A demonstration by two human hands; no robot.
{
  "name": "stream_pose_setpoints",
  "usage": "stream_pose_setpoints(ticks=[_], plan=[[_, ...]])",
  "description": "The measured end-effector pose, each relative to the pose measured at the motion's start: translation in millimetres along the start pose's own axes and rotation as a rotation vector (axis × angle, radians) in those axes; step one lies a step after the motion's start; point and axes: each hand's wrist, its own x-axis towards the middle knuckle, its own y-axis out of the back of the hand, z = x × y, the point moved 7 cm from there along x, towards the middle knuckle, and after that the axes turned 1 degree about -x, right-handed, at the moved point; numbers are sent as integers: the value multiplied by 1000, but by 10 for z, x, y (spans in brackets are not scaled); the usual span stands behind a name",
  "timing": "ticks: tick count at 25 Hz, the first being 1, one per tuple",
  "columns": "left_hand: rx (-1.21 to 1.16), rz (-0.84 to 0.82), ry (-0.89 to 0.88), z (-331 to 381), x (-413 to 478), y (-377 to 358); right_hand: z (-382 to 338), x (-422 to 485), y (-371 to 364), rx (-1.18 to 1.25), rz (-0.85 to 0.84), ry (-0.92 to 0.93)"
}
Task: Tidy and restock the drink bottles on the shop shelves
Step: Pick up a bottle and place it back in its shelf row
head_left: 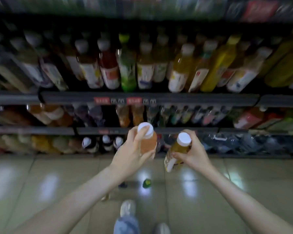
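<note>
Each hand grips a white-capped bottle before the shelves: left hand wraps the orange bottle, right hand pinches the yellow bottle.

Both my arms reach forward, forearms bare, a load in each grip.
My left hand grips the orange bottle from its left side, fingers curled over the cap and thumb under the body. My right hand holds the yellow bottle just below the cap, thumb laid across its front. The two hands are near each other, not touching.
</note>
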Motion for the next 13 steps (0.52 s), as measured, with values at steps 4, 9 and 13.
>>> stream_pose_setpoints(ticks=[4,9,13], plan=[[12,-115,244,-1017,-840,-1212,1455,-191,-995,50,-99,-246],[50,-186,313,-2441,-1875,-2841,3491,-368,-2406,65,-178,-434],[72,-191,306,-3580,-2628,-3994,4545,-365,-3357,45,-48,-488]])
